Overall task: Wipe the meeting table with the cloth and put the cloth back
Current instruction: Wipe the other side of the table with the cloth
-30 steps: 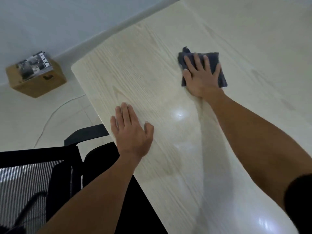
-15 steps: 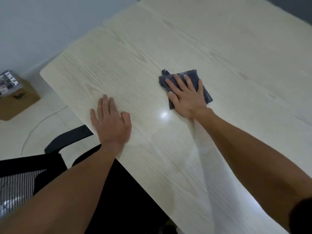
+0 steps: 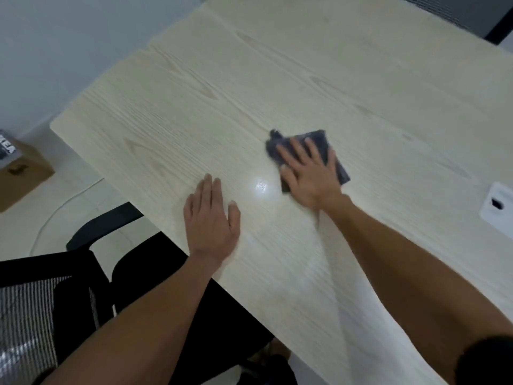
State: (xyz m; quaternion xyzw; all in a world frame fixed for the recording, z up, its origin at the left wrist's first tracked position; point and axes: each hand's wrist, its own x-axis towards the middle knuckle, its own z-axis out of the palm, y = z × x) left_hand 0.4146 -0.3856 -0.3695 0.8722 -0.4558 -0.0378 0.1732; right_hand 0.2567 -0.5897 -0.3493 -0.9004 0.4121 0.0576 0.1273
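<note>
I see the cloth [image 3: 330,151] has slid back toward me across the bench [image 3: 172,112] over the last second, so the wiping stroke is mid-pass and I judge putting it back is some way off. My right hand [image 3: 311,173] presses it flat, grip released, fingers spread toward 11 o'clock. At its 8 o'clock, my left hand [image 3: 212,220] lies open, palm down, bracing.

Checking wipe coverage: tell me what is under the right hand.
The dark cloth lies flat under the right hand on the table; the cloth's middle is covered.
</note>
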